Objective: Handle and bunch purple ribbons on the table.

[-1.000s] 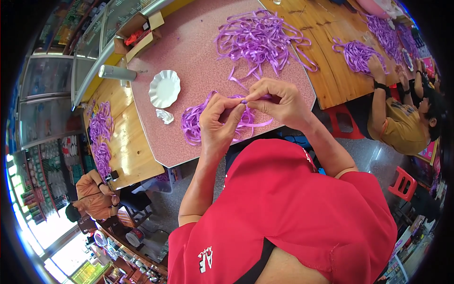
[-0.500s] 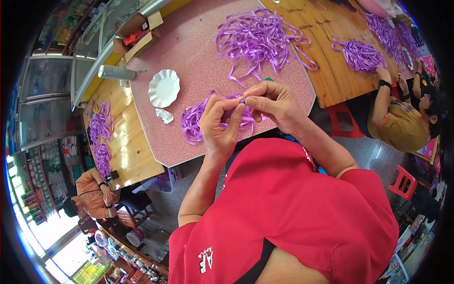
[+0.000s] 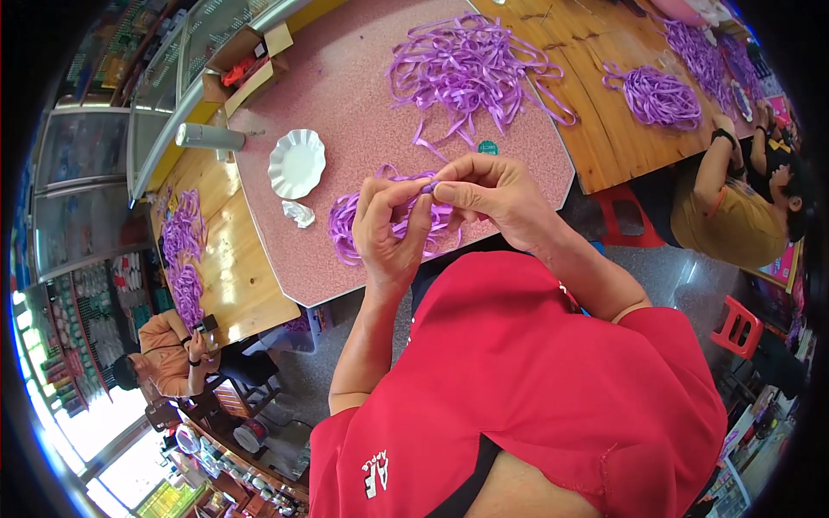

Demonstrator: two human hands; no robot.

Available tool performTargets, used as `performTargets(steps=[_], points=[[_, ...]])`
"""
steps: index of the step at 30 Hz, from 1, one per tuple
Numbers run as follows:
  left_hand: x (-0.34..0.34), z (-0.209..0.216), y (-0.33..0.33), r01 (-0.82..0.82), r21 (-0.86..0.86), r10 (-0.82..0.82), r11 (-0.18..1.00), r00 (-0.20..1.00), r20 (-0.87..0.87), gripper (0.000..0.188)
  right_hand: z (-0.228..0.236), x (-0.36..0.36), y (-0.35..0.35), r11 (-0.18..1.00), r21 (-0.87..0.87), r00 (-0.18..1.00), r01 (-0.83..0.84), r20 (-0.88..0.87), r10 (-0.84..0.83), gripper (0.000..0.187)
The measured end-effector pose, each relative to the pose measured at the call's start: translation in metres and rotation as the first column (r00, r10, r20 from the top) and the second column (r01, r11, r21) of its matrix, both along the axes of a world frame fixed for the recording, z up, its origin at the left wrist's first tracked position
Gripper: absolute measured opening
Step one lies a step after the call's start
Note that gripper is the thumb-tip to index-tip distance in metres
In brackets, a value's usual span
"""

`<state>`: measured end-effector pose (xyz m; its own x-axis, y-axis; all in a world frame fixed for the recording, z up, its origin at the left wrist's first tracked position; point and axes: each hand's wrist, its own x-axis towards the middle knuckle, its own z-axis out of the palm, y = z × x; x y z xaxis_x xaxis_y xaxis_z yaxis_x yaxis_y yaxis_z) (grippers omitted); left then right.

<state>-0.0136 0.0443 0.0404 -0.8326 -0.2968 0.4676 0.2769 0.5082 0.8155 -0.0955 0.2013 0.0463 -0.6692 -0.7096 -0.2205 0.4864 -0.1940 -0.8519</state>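
Both my hands are raised over the near edge of the pink table (image 3: 363, 125), fingertips almost touching. My left hand (image 3: 389, 226) pinches a purple ribbon (image 3: 429, 186) between thumb and fingers. Against it, my right hand (image 3: 501, 194) pinches the same spot with thumb and forefinger; the fingertips cover most of the ribbon there. Under and behind my hands lies a loose pile of purple ribbon (image 3: 344, 231), partly hidden by them. A larger tangled heap of purple ribbon (image 3: 466, 73) rests farther back, with one strand trailing toward my hands.
Left of my hands are a white fluted dish (image 3: 297, 164), a crumpled white tissue (image 3: 299, 214), a grey cylinder (image 3: 210, 136) and an open cardboard box (image 3: 250, 73). A green round piece (image 3: 488, 148) lies beyond my right hand. People sit at wooden tables (image 3: 596, 129) on both sides.
My hands have come slightly closer together, shortening the ribbon between them. The green round piece shows more fully. The people at both sides have shifted their arms.
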Motion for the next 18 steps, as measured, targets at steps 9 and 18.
performTargets(steps=[9,18], points=[[0.003,0.0,0.002,-0.008,-0.105,0.002,0.994,0.999,-0.053,0.025,0.001,0.006,-0.001,0.997,-0.043,0.994,0.058,-0.087,-0.062,0.015],[0.008,-0.006,0.01,-0.042,-0.062,0.034,0.997,0.991,-0.127,0.021,0.001,0.007,0.005,0.995,-0.089,0.997,-0.039,0.056,0.044,0.011]])
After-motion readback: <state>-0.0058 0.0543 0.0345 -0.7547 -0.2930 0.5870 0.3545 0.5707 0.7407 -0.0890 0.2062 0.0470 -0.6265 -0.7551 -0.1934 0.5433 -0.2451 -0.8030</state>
